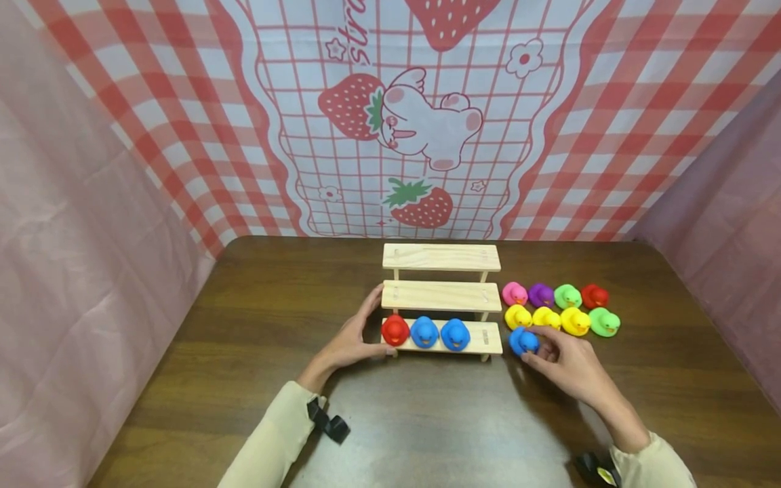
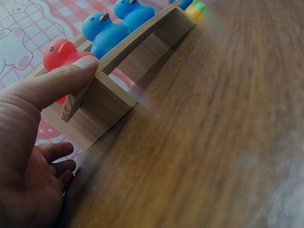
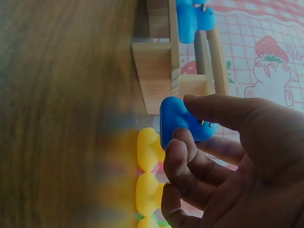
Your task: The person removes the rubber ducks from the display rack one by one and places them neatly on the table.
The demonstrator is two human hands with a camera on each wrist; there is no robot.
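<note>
A small three-tier wooden stand [image 1: 442, 296] rises in steps on the table. On its lowest tier sit a red rubber duck [image 1: 395, 330] at the left end and two blue rubber ducks [image 1: 424, 332] beside it; the tier's right end is bare. My left hand [image 1: 352, 344] holds the stand by its left end, the thumb [image 2: 71, 78] on the bottom tier's corner beside the red duck. Just right of the stand, my right hand [image 1: 570, 362] pinches another blue rubber duck [image 3: 178, 118] between thumb and fingers, raised above the table.
Right of the stand, loose ducks stand in two rows: pink [image 1: 514, 293], purple [image 1: 541, 295], green [image 1: 568, 296] and red [image 1: 594, 296] behind, several yellow ducks [image 1: 575, 321] and a green one in front. A strawberry-print cloth [image 1: 427, 135] hangs behind the table.
</note>
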